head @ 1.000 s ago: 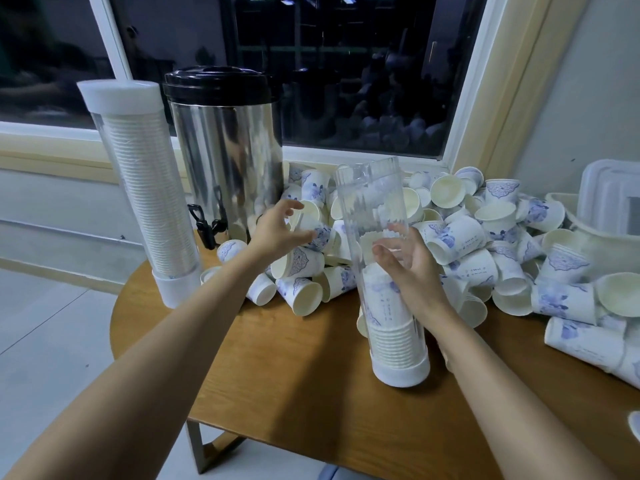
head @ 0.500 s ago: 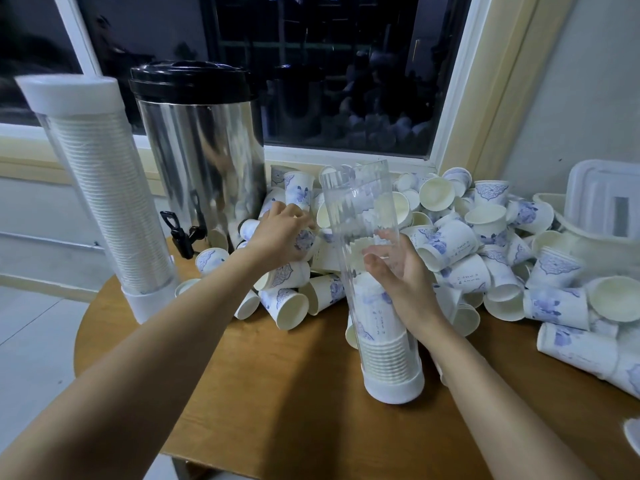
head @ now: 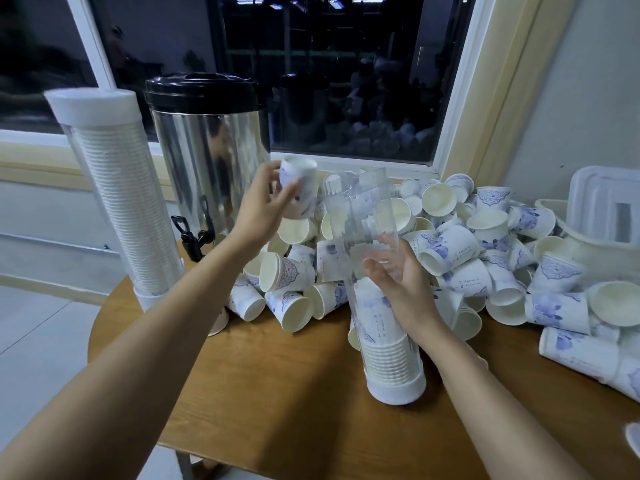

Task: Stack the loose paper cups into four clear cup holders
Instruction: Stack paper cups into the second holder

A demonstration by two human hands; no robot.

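A clear cup holder with a white base stands on the wooden table, about a third filled with nested paper cups. My right hand grips the tube at mid-height. My left hand holds one blue-patterned paper cup bottom-up, raised above the pile and just left of the tube's open top. A large heap of loose paper cups lies behind and to the right of the holder. A second holder, full and capped, stands at the table's left edge.
A steel drink dispenser with a black lid and tap stands behind my left arm by the window. White lidded containers sit at the far right. More cups lie along the right table edge.
My left hand took a cup out of the pile and lifted it up toward the tube's top. My right hand has stayed on the holder.
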